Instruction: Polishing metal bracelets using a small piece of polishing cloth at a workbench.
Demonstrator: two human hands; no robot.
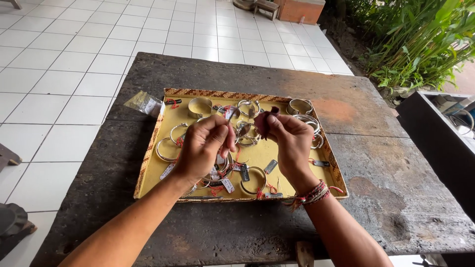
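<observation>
Two hands over tray (153, 143) — left hand (200, 146) pinching upright silver strip (230, 114), right hand (292, 138) gripping dark cloth (262, 123)

Over a dark, worn wooden worktop (376, 163) the left hand (203, 148) pinches a thin silver piece (230, 114) between thumb and fingers (225, 141), while the right hand (292, 141) grips a small dark reddish cloth (263, 122) just beside it. Both hands hover above a shallow yellow tray (198, 131) with a woven patterned rim, holding many silver bangles (252, 179) with small tags and red strings. A braided wristband (311, 194) circles the right wrist. A small clear plastic bag (143, 103) lies at the tray's far left corner. White floor tiles (74, 54) surround the worktop, and green plants (420, 39) grow at the upper right
</observation>
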